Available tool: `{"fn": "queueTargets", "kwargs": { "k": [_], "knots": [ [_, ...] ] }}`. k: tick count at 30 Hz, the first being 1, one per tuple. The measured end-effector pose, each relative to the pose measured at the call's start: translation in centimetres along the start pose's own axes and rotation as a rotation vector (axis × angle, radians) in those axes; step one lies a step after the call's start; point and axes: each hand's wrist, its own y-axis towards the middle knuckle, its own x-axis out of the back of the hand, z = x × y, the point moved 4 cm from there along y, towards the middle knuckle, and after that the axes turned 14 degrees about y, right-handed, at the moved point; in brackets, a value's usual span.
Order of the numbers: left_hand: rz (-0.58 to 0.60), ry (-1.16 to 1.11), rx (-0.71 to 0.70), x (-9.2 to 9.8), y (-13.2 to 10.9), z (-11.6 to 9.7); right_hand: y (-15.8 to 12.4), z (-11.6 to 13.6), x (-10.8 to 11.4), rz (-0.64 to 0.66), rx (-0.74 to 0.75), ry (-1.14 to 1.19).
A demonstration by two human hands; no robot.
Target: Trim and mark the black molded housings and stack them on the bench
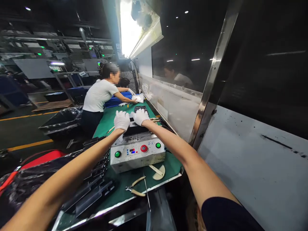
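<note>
Head view, left hand: the white-gloved left hand (122, 120) is at the left end of a black piece (136, 129); its fingers bend forward, and I cannot tell whether they grip it.
Right hand: the white-gloved right hand (140, 117) is over the right end of the same piece, fingers slightly spread; whether they hold anything is hidden.
Black piece: on top of a white control box (134, 163), between and below the 2 hands.
Control box: on the green-topped table (117, 186); the front carries 2 green buttons (117, 154), 1 near each end, with 1 red button (143, 148) and a small display panel (132, 151) between them.
Writing: blue handwritten marks (150, 143) beside the right green button, too small to read; lettering on a cream strip (156, 170) is not legible either.
Front edge: cutters (138, 193) with cream handles, a thin rod (146, 191) just beside them, and a cream half-disc (161, 173) touching the strip.
Left side: rows of long black parts (92, 195).
Far end: a co-worker (97, 96) in a white top leans over the table, gloved hands at a white bag (138, 98) near a blue stack (115, 101).
Overhead: a lit lamp (127, 29).
</note>
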Motion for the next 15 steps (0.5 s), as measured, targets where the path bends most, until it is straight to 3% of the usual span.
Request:
{"fn": "queueTargets", "kwargs": {
  "k": [2, 4, 6, 9, 12, 15],
  "knots": [
    [-0.054, -0.015, -0.011, 1.7, -3.2, 1.0, -4.1, 0.1, 0.0, -0.064, 0.031, -0.01],
    [-0.064, -0.026, -0.023, 2.4, -8.2, 2.9, -9.4, -0.5, -0.4, -0.119, 0.113, -0.012],
    [-0.035, -0.008, -0.007, 1.8, -13.9, 5.3, -15.3, -2.3, -1.7, -0.184, 0.187, -0.016],
    [-0.069, 0.026, 0.012, -0.6, -21.0, 8.3, -22.4, -7.2, -5.5, -0.225, 0.081, -0.049],
    [-0.051, 0.028, -0.114, -3.6, -24.2, 8.8, -25.6, -11.2, -9.3, -0.244, 0.017, -0.045],
    [-0.023, 0.09, -0.195, -5.8, -24.7, 8.6, -25.7, -12.6, -11.2, -0.262, -0.007, -0.082]
  ]
}}
